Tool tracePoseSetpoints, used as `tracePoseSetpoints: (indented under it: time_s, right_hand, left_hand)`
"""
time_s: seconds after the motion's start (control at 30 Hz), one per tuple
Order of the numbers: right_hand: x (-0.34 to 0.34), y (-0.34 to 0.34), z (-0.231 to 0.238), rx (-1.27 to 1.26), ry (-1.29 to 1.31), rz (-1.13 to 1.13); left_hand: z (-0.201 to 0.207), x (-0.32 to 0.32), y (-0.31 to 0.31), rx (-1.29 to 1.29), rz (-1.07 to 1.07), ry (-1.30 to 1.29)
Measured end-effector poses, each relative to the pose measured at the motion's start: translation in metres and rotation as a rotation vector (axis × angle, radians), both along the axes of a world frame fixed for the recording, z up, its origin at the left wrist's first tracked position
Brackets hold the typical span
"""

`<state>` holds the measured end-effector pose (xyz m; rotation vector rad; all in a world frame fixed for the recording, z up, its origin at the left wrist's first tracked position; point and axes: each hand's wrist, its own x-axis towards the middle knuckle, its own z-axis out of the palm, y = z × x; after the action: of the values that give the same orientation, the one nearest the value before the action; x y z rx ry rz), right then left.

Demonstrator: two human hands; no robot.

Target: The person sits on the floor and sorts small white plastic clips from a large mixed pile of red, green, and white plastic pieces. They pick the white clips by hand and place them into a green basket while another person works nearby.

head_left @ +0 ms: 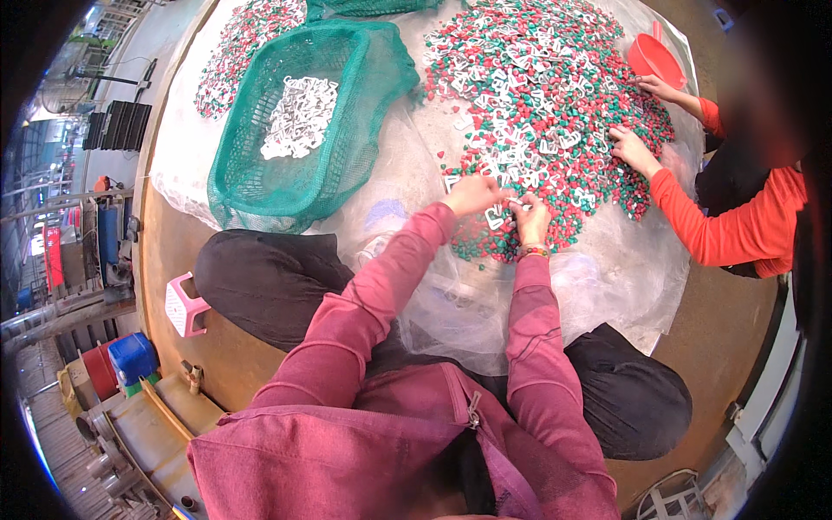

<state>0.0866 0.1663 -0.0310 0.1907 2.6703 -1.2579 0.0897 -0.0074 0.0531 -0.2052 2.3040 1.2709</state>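
My left hand (475, 195) reaches over the near edge of a wide pile of small red and green plastic pieces (555, 95) mixed with white frame-like pieces. Its fingers are closed in a pinch. Close beside it on the right is my right hand (531, 218), also pinched, with a beaded bracelet at the wrist. A bit of white shows between the two sets of fingertips, too small to make out. Just below them is a white plastic frame piece (495, 217).
A green net-lined basket (221, 165) with white pieces (299, 117) stands left on the plastic sheet (451, 303). Across the pile, a co-worker's hands (637, 154) touch the pieces near a red scoop (656, 59). A pink stool (185, 305) stands by my left knee.
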Motion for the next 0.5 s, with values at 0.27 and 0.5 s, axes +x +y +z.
tracePoseSetpoints:
  time_s: [0.27,0.5]
  right_hand:
    - [-0.025,0.042,0.052,-1.442,-0.412,-0.200]
    - [-0.027,0.051,0.086,-1.804,-0.268,-0.077]
  left_hand:
    - [-0.055,0.041,0.033,-0.510,-0.231,0.491]
    - [-0.041,-0.006,-0.009,-0.254,0.065,0.432]
